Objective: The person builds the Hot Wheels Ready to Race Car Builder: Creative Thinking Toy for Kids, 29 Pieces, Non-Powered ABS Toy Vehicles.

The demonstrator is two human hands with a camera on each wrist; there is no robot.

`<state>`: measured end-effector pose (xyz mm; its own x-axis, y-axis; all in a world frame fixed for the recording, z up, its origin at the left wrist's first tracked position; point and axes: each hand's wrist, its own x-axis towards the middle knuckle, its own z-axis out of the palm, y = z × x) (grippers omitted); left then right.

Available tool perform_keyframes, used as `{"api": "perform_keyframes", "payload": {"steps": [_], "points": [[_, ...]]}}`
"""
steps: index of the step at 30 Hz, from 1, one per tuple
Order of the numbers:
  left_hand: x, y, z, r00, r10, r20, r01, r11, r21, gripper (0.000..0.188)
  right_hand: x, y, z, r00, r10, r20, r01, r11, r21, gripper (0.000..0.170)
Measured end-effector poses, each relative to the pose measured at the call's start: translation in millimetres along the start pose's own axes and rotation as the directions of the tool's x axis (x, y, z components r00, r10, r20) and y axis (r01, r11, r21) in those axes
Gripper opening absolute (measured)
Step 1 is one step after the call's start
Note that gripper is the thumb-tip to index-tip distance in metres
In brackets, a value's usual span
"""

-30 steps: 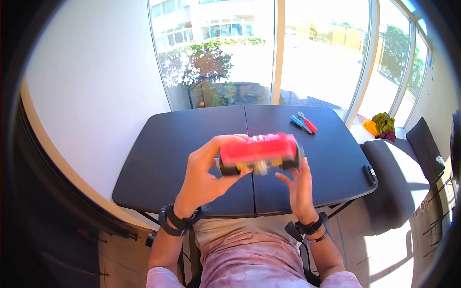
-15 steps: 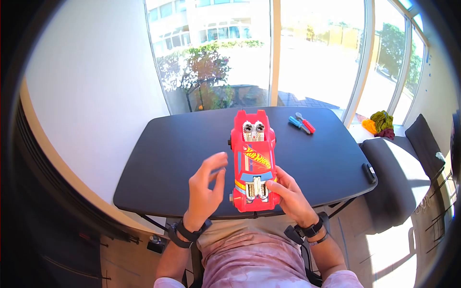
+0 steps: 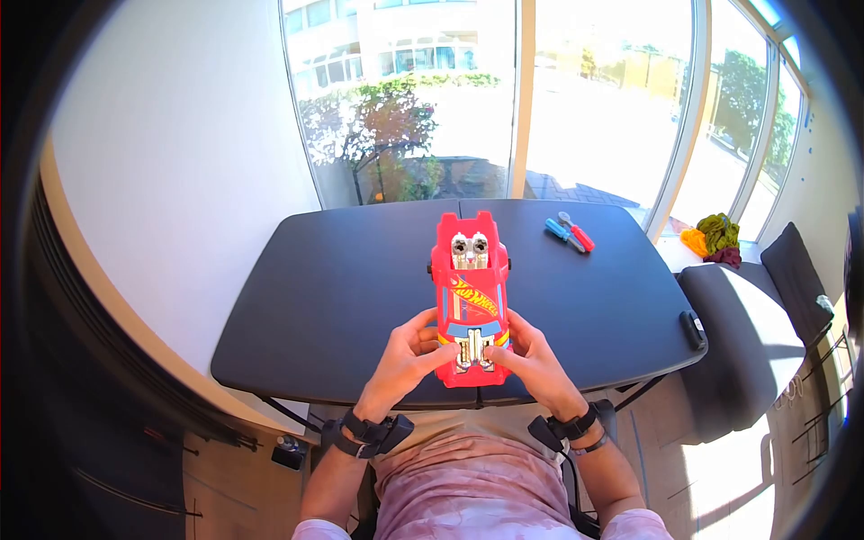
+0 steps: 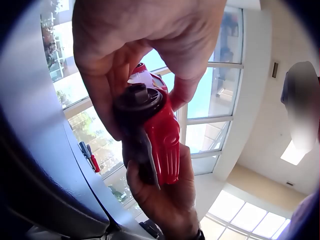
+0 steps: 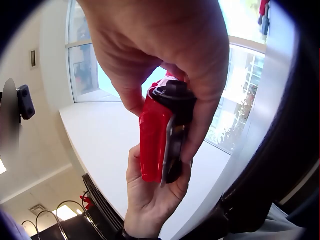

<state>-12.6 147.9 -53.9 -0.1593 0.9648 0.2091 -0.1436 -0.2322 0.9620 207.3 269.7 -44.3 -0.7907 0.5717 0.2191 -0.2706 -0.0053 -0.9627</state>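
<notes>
A red toy car [image 3: 474, 301] with a yellow and red logo on its hood and silver engine parts is held up over the near half of the table. The left hand [image 3: 404, 360] grips its near end from the left, thumb on top. From the right, the right hand [image 3: 538, 364] grips the same end, thumb also on the upper side. In the left wrist view the car's red side [image 4: 164, 140] and a dark wheel [image 4: 140, 102] show between both hands. The right wrist view shows the car's red end [image 5: 154, 145] and a grey bumper edge, with fingers around it.
On the dark folding table [image 3: 324, 297], a blue-handled tool [image 3: 564, 236] and a red-handled tool [image 3: 580, 234] lie at the far right. A small black object [image 3: 692, 328] sits at the right edge. Beyond stand a grey seat [image 3: 733, 342] and colourful cloths [image 3: 715, 236].
The car has turned from a blurred end-on pose to top side up, pointing lengthwise away. The left hand let go of it, then came back onto its left side; the right hand took hold.
</notes>
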Motion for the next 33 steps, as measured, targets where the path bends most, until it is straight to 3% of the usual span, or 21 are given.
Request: {"api": "perform_keyframes", "payload": {"steps": [8, 19, 22, 25, 28, 33], "points": [[2.1, -7.7, -0.8, 1.000, 0.004, -0.013, -0.003, 1.000, 0.030, 0.068, 2.7, 7.4, -2.6, 0.999, 0.024, -0.031, -0.023, 0.999, 0.030, 0.070], [5.9, -3.7, 6.7, 0.998, -0.049, -0.040, 0.048, 0.999, -0.023, 0.068, 4.0, 12.1, -10.5, 0.981, 0.005, -0.195, -0.015, 0.998, -0.055, 0.076], [17.3, -10.9, 0.6, 0.999, -0.020, -0.044, 0.025, 0.992, 0.124, 0.065, 11.2, 14.4, -12.0, 0.965, -0.025, -0.262, 0.002, 0.996, -0.090, 0.070], [29.5, -19.4, -7.7, 0.982, 0.074, -0.174, 0.010, 0.899, 0.438, 0.062, 23.4, 13.0, -20.0, 0.959, -0.040, -0.281, -0.006, 0.987, -0.161, 0.066], [41.2, -23.0, -14.5, 0.988, 0.042, -0.152, 0.019, 0.925, 0.379, 0.061, 35.6, 18.2, -28.3, 0.955, -0.068, -0.288, -0.009, 0.966, -0.259, 0.063], [52.4, -15.6, -18.4, 0.986, -0.016, -0.166, 0.102, 0.847, 0.522, 0.059, 54.4, 36.0, -39.5, 0.959, -0.069, -0.276, -0.014, 0.957, -0.288, 0.060]]}}
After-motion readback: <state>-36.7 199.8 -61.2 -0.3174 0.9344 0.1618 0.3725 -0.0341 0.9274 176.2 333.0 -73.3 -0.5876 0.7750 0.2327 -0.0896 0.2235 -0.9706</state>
